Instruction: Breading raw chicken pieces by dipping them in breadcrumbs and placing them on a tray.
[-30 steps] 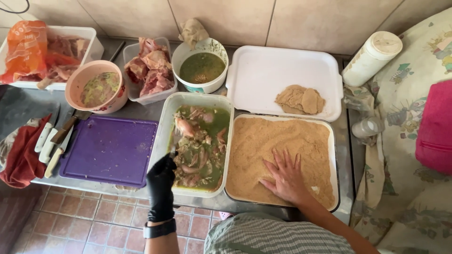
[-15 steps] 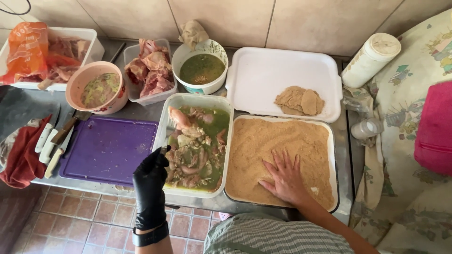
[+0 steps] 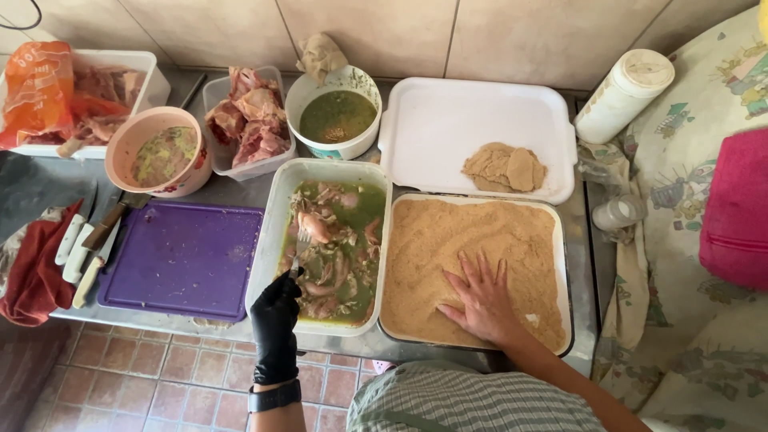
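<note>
Black glove covers my left hand (image 3: 276, 320), which is clamped on a fork (image 3: 301, 250); its tines are stuck into a pink piece of meat (image 3: 314, 227) lifted a little over the green marinade in the white tray (image 3: 272, 232) at the middle of the counter. My right hand (image 3: 480, 304) is bare, with fingers spread apart and pressed flat onto the breadcrumbs in the crumb tray (image 3: 560, 240), just right of the marinade tray, holding nothing. Farther back sits a white lid tray (image 3: 448, 128) bearing 1 small heap of breaded cutlets (image 3: 504, 168). A purple cutting board (image 3: 184, 258) lies left of the marinade tray, with knives (image 3: 88, 248) on a red cloth (image 3: 32, 280) beside it. Along the far edge I see a pink bowl (image 3: 128, 144), a tub of raw meat (image 3: 248, 120) and a white bowl (image 3: 308, 92) of green sauce.
</note>
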